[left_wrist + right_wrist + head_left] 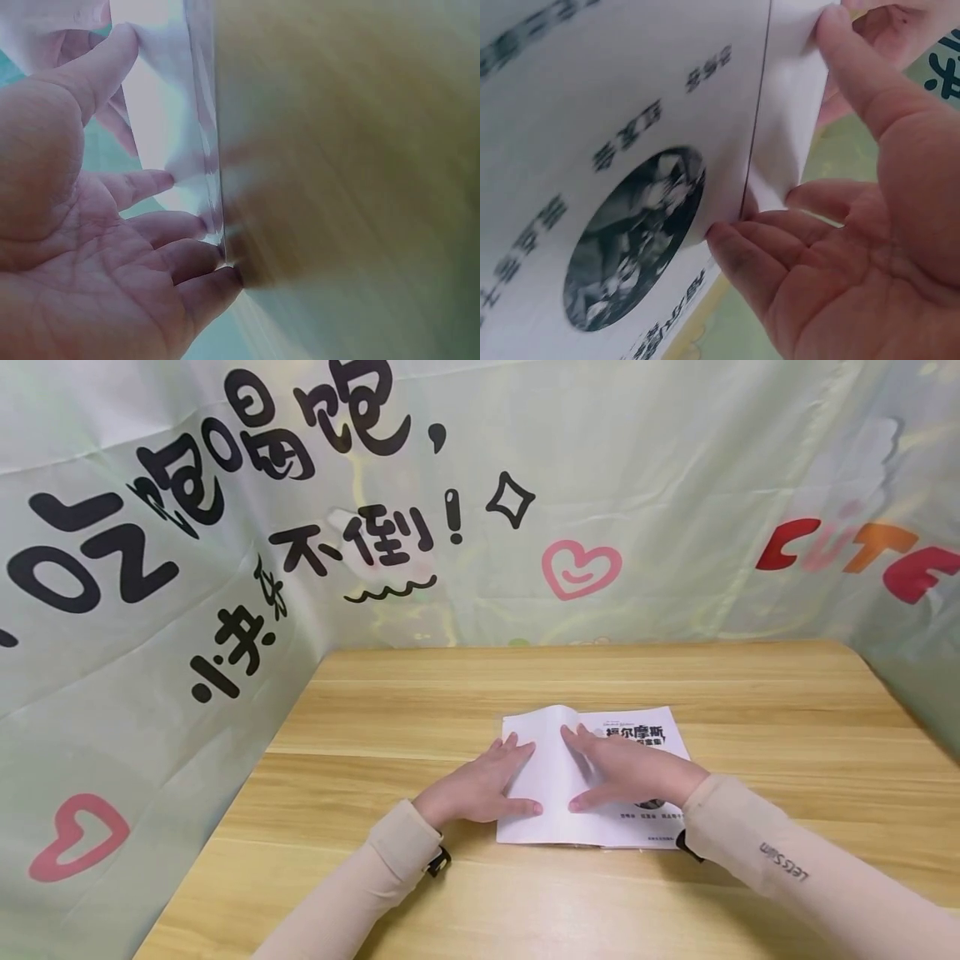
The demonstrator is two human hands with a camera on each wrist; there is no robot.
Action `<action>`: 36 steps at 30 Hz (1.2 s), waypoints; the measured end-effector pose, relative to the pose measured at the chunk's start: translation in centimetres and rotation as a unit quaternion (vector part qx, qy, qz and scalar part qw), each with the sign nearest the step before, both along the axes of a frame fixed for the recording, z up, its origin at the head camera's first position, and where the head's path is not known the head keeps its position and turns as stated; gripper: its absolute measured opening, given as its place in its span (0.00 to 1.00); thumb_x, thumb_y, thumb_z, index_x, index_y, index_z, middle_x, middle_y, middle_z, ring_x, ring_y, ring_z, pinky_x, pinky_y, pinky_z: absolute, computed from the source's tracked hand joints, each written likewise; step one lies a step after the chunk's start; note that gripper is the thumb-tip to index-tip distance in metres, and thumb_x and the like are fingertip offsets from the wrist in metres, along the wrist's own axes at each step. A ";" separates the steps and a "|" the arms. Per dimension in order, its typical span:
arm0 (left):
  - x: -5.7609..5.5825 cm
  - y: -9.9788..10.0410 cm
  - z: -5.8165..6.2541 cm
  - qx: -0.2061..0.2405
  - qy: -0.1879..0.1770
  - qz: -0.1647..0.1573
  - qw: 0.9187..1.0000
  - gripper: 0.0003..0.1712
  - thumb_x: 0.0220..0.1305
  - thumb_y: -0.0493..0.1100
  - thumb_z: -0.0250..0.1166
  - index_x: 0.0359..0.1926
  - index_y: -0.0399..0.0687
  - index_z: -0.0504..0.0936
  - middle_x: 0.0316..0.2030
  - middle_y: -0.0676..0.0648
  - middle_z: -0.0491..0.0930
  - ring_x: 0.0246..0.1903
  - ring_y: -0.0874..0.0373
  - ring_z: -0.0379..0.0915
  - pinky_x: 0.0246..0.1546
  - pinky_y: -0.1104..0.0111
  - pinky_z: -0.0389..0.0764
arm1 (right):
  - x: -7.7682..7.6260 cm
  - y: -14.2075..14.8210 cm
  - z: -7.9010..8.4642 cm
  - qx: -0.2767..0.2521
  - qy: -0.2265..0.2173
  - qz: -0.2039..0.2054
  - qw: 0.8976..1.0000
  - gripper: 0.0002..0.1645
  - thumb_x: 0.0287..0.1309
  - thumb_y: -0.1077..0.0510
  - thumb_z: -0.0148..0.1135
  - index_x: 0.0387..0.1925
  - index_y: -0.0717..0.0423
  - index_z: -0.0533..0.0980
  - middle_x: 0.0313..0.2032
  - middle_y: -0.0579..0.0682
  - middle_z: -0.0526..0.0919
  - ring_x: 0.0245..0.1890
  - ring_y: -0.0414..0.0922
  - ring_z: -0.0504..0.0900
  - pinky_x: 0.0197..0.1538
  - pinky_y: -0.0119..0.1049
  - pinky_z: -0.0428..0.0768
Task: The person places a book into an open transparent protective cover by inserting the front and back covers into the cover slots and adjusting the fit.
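Note:
A book (630,837) lies open on the table, with a blank white page (551,777) on the left and a title page with Chinese print on the right. My left hand (483,785) rests on the blank page near its left edge, fingers spread. On the other side of that page, close to the fold, my right hand (637,768) presses with its fingertips and thumb. A dark oval picture (636,240) shows on the title page in the right wrist view. The left wrist view has my left fingertips along the book's edge.
The book lies on a wooden table (390,710). Behind and beside it hang pale printed cloths (465,427) with black characters, pink hearts and coloured letters. Dark bands (438,862) sit at both wrists, by the beige sleeves.

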State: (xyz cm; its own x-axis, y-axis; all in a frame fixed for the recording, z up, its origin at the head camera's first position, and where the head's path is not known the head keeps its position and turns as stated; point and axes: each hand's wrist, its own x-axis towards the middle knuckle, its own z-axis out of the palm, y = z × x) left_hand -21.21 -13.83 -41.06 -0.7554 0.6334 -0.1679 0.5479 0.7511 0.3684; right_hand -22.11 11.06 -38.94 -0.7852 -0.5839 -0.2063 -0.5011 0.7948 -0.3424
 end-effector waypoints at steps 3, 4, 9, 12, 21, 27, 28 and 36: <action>0.0 0.0 -0.1 -0.002 0.005 -0.004 1.000 0.52 0.64 0.67 0.55 0.76 0.42 0.49 0.73 0.35 0.41 0.70 0.39 0.35 0.67 0.55 0.47 | 0.1 -0.6 0.1 0.005 0.001 -0.003 1.000 0.68 0.45 0.30 0.66 0.74 0.65 0.49 0.69 0.71 0.49 0.65 0.66 0.57 0.63 0.57 0.57; 0.0 0.0 -0.2 -0.003 0.007 -0.005 1.000 0.52 0.64 0.67 0.55 0.76 0.42 0.49 0.73 0.35 0.41 0.70 0.39 0.35 0.67 0.54 0.47 | 0.1 -0.8 0.1 0.005 0.001 -0.004 1.000 0.68 0.44 0.31 0.67 0.74 0.66 0.49 0.69 0.71 0.49 0.65 0.67 0.56 0.63 0.58 0.57; 0.0 0.2 -0.2 -0.018 0.013 0.001 1.000 0.51 0.63 0.66 0.57 0.76 0.44 0.49 0.72 0.34 0.41 0.70 0.38 0.36 0.66 0.53 0.48 | 0.3 -1.6 0.1 0.019 0.000 -0.012 1.000 0.66 0.45 0.36 0.70 0.74 0.66 0.50 0.69 0.72 0.49 0.66 0.66 0.54 0.64 0.56 0.57; 0.1 0.5 -0.2 -0.034 0.018 0.009 0.999 0.51 0.62 0.66 0.59 0.76 0.47 0.51 0.72 0.33 0.42 0.69 0.38 0.37 0.65 0.52 0.51 | 0.5 -2.0 0.1 0.029 0.005 -0.014 0.999 0.63 0.45 0.37 0.71 0.73 0.65 0.53 0.68 0.74 0.49 0.66 0.66 0.55 0.64 0.55 0.59; 0.3 1.1 0.0 -0.074 0.034 0.025 0.996 0.50 0.59 0.67 0.61 0.75 0.51 0.56 0.72 0.33 0.45 0.69 0.37 0.42 0.60 0.48 0.62 | 1.2 -2.4 0.1 0.044 0.044 -0.004 0.998 0.59 0.46 0.37 0.70 0.71 0.67 0.58 0.66 0.77 0.53 0.62 0.69 0.61 0.59 0.55 0.66; 0.1 1.6 0.5 -0.096 0.045 0.045 0.993 0.50 0.55 0.69 0.63 0.74 0.55 0.60 0.71 0.36 0.51 0.68 0.40 0.48 0.55 0.48 0.69 | 1.0 -1.9 0.1 0.047 0.040 0.001 0.998 0.58 0.49 0.35 0.66 0.72 0.64 0.58 0.67 0.75 0.52 0.62 0.67 0.63 0.59 0.53 0.67; 0.1 1.6 0.5 -0.099 0.042 0.048 0.993 0.50 0.55 0.69 0.63 0.74 0.56 0.60 0.71 0.37 0.50 0.68 0.41 0.48 0.55 0.48 0.68 | 1.0 -1.8 0.1 0.045 0.035 0.002 0.998 0.58 0.49 0.35 0.66 0.72 0.64 0.58 0.67 0.74 0.51 0.62 0.66 0.63 0.60 0.53 0.66; 0.1 1.7 0.3 -0.105 0.044 0.052 0.992 0.51 0.53 0.70 0.64 0.74 0.56 0.61 0.72 0.38 0.51 0.68 0.41 0.48 0.58 0.49 0.66 | 0.8 -0.3 0.7 0.036 0.005 0.018 0.999 0.57 0.46 0.42 0.73 0.71 0.64 0.59 0.67 0.72 0.57 0.63 0.62 0.63 0.61 0.53 0.64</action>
